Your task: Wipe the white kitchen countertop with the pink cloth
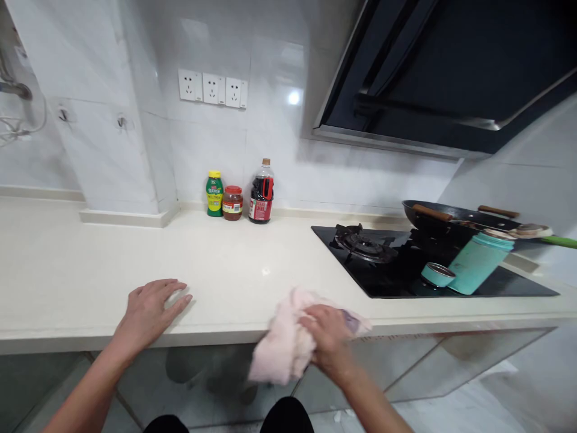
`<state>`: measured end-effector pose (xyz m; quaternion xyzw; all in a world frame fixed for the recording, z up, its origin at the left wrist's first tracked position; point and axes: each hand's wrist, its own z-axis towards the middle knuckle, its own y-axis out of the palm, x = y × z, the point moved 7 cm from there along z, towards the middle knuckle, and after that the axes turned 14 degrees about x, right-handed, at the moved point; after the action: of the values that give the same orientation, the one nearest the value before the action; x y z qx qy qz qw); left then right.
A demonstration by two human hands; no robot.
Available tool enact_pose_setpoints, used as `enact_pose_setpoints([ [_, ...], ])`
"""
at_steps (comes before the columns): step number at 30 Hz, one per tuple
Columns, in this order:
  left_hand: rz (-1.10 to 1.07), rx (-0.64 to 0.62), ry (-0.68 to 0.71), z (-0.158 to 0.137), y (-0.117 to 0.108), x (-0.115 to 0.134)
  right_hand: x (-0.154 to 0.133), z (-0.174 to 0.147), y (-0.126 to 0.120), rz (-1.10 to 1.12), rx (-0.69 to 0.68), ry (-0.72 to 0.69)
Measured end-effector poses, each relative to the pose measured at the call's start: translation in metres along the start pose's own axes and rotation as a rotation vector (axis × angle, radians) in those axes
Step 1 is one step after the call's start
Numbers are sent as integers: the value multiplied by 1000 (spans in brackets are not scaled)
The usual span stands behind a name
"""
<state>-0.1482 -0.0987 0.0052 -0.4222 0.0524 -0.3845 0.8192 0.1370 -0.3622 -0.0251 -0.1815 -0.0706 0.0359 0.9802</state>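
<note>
My right hand [331, 337] grips a pale pink cloth [282, 343] at the front edge of the white countertop [216, 264]. Part of the cloth lies on the counter and part hangs over the edge. A purple patch shows at its right side. The hand is slightly blurred. Over the counter to the left, my left hand [151, 310] holds nothing, its fingers loosely bent and apart. Whether its fingertips touch the surface I cannot tell.
Against the back wall stand a green bottle [215, 195], a red-lidded jar [232, 204] and a dark sauce bottle [261, 198]. The black gas hob [392, 282] at right carries a wok [424, 219], a teal flask [480, 261] and its cup [437, 275]. A range hood [433, 78] overhangs it.
</note>
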Motion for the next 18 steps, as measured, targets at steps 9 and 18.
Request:
enact_pose_setpoints([
  [9,-10,20,8,-3,-3,7,106,-58,-68,-229,-11,166],
  [18,-10,31,6,-4,0,9,-35,7,27,-75,-99,187],
])
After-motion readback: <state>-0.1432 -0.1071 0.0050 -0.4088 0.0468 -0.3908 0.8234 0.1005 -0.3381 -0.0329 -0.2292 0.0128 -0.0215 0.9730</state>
